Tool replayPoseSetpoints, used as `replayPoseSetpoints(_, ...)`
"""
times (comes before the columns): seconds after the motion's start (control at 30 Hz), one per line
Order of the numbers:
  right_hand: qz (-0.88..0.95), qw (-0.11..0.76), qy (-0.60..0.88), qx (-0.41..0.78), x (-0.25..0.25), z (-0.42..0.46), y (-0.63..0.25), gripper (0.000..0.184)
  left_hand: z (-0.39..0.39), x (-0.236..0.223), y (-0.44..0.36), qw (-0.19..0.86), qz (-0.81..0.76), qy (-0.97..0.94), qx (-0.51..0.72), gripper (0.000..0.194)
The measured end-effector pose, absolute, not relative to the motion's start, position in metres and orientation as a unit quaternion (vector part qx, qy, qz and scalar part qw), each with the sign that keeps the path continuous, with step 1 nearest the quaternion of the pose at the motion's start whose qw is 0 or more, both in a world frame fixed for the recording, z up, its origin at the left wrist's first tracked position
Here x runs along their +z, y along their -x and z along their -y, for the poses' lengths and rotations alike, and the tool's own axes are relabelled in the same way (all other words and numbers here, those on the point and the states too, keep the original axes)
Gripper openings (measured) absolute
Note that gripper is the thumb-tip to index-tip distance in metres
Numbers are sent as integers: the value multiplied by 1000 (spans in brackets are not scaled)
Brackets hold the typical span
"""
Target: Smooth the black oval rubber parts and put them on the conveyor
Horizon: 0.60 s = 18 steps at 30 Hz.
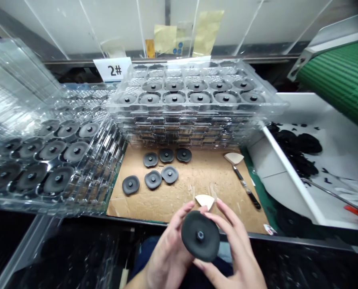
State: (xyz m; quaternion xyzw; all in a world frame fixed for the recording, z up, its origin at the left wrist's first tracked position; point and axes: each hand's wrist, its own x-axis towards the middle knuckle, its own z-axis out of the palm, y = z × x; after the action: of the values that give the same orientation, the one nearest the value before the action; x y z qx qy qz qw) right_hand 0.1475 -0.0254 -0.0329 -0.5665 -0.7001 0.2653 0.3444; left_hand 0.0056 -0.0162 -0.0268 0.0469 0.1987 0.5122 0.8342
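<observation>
Close to my body, above the bench's front edge, a round black disc (207,245) with a small hub at its centre faces me. My left hand (171,247) supports it from the left and behind, with some fingers hidden by the disc. On the other side, my right hand (236,249) grips its rim, thumb below and fingers above. A cream fan-shaped piece (204,200) shows just beyond my fingertips; whether they touch it I cannot tell. Several similar black discs (153,179) lie hub up on the cardboard sheet (182,208).
Stacked clear trays (179,124) with black discs stand at the back; more trays (76,168) are at the left. A black-handled tool (247,186) touches another cream piece (233,157). A white bin (305,200) holds black scraps at the right, below a green ribbed belt (341,76).
</observation>
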Motion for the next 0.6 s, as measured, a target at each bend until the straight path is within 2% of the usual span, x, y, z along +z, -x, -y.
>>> replayPoseSetpoints(0.1, 679, 358, 563, 306, -39, 26, -141, 52, 27, -39, -3, 802, -251, -103, 531, 64)
replayPoseSetpoints(0.23, 701, 347, 540, 311, -44, 27, -136, 55, 30, -47, -2, 792, -303, -99, 521, 69)
replayPoseSetpoints(0.4, 770, 303, 488, 276, -51, 18, -151, 73, 25, -40, 2, 796, -301, -48, 522, 59)
replayPoseSetpoints(0.5, 759, 287, 560, 167, -75, 2, -168, 62, 21, -38, 8, 792, -282, -33, 541, 60)
replayPoseSetpoints(0.6, 771, 227, 588, 93, -111, -14, -182, 45, 19, -43, 15, 792, -297, -10, 534, 59)
